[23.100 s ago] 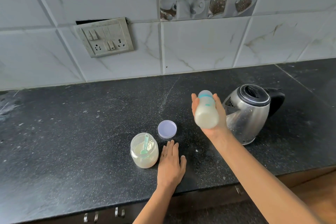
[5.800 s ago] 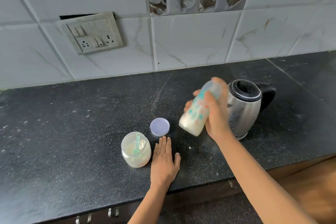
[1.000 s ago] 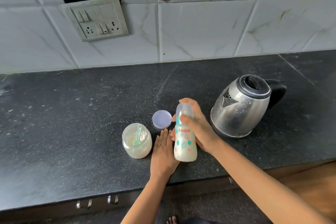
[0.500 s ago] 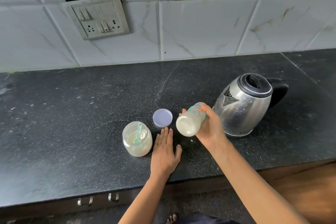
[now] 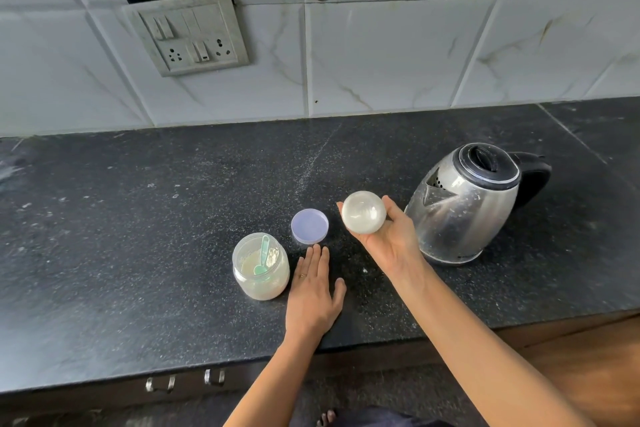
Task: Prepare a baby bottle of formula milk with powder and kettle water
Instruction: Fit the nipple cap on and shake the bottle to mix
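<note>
Bottle: the baby bottle (image 5: pixel 363 216) is in the air above the surface (image 5: pixel 138 218), between the loose lid (image 5: pixel 309 226) and the kettle (image 5: pixel 464 208), tipped so its round base faces the camera.
Right grip: the right hand (image 5: pixel 389 239) wraps the bottle's body, fingers curled under and behind it, thumb at the side.
Left grip: the left hand (image 5: pixel 315 291) lies flat on the surface, fingers spread and pinching nothing, just beside the powder jar (image 5: pixel 260 265).
Handling: the bottle looks like light, stiff plastic, made heavier by the milky liquid inside; it is probably smooth and a little slippery, so a full wrap around the middle of the body suits it better than a fingertip hold.
Risk: if the teat ring is loose, tipping it this way could leak; I judge the cap end the weak point.
Hidden: the teat, ring and printed side of the bottle point away and cannot be seen, so whether it is sealed cannot be told.
Hard to make out: the fill level, and how much powder is in the jar beneath the green scoop (image 5: pixel 262 255).
Cut off: the kettle's base contact and cord are not visible.
</note>
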